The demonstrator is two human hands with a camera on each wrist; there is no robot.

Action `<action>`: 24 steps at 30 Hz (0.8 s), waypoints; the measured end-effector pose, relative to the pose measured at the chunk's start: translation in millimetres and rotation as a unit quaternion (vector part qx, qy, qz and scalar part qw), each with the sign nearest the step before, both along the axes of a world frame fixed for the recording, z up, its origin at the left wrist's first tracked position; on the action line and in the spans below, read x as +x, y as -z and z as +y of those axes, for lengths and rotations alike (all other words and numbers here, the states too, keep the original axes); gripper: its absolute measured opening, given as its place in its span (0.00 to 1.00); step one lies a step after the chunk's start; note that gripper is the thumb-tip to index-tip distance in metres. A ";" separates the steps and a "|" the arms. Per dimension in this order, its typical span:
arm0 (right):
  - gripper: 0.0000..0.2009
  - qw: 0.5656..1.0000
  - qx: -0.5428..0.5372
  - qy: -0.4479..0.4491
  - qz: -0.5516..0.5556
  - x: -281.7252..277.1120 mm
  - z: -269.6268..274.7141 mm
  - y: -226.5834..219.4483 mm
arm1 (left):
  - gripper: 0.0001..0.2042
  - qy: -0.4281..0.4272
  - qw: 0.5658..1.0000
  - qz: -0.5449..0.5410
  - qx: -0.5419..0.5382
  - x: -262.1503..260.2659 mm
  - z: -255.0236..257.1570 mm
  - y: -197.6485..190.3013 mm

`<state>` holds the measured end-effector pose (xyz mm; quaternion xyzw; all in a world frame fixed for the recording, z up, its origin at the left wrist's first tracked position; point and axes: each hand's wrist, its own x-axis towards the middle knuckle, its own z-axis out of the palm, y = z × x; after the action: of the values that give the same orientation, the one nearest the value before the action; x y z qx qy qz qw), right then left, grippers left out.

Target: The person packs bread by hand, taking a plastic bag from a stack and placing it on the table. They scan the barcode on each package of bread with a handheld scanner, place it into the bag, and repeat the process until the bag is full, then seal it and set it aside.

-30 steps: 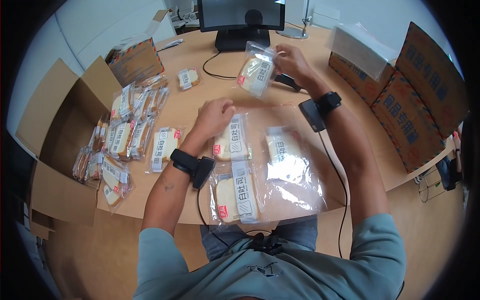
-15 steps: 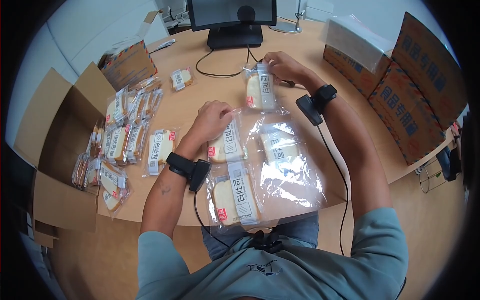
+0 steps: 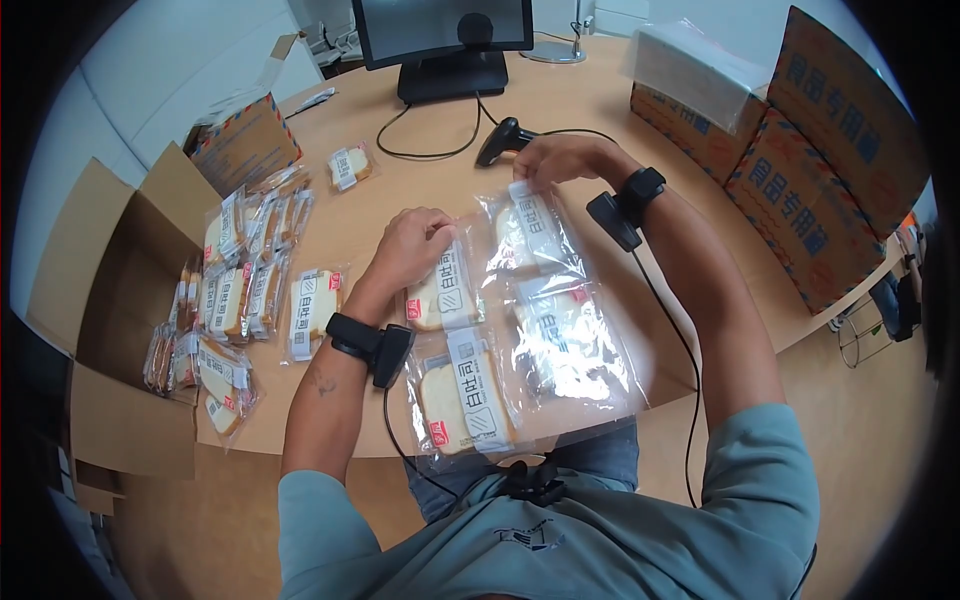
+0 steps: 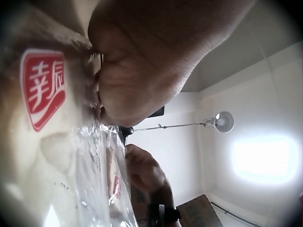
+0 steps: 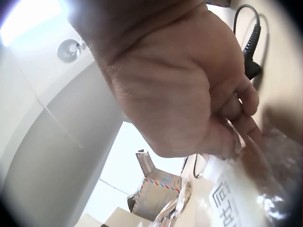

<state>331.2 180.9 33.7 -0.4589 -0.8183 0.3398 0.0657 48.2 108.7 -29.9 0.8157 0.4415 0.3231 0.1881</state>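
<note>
In the head view four wrapped bread packs form two columns before the person. My right hand pinches the top edge of the far right pack; the right wrist view shows its thumb and fingers on the wrapper. My left hand has curled fingers at the top of the far left pack, gripping its wrapper edge. Nearer the body lie the near left pack and the near right pack, the latter under strong glare. A red label shows close in the left wrist view.
Many wrapped packs are heaped at the left beside an open carton. One pack lies left of the left forearm, another farther back. A black scanner, a monitor and printed boxes stand beyond and right.
My right hand has brought its pack down toward the body, from above the table to just beyond the near right pack. The left hand stays at the far left pack. The head view has shifted slightly.
</note>
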 end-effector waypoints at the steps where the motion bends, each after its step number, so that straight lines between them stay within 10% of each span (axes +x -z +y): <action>1: 0.09 1.000 -0.004 -0.010 -0.012 -0.4 -1.9 1.0 | 0.13 0.002 1.000 -0.007 -0.006 -0.2 0.9 0.8; 18: 0.10 0.986 0.091 -0.116 -0.079 -8.3 -5.9 24.4 | 0.12 -0.087 0.996 0.023 -0.010 1.3 5.0 -0.6; 24: 0.10 0.980 0.184 -0.052 0.050 -4.1 -12.7 22.3 | 0.12 -0.109 0.994 0.019 -0.021 -12.3 13.7 -0.1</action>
<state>327.0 168.2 11.4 -0.3784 -0.8852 0.2091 0.1720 35.9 122.4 -29.7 0.7644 0.5383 0.3166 0.1605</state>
